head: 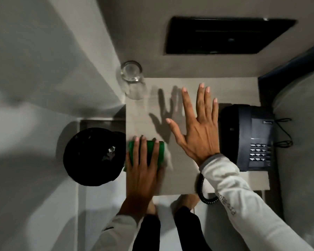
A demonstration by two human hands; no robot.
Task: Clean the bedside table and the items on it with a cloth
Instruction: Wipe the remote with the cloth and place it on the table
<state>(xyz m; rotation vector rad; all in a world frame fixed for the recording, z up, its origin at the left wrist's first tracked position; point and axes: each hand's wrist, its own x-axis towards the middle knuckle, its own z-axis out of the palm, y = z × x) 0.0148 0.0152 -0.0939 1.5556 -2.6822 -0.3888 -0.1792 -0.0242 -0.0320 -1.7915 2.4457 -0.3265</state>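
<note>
The left hand [143, 165] lies flat, fingers pressed together on a folded green cloth [152, 151] at the near-left edge of the smooth, pale rectangular bedside table [179, 178]. The right hand [198, 127] hovers spread wide mid-table. A clear glass jar [132, 78] stands far-left; a dark plastic telephone [248, 138] sits right.

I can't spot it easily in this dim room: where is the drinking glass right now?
In the head view, the glass stands at the table's far left corner by the wall, beyond the left hand pressing the green cloth and across from the telephone.
</note>
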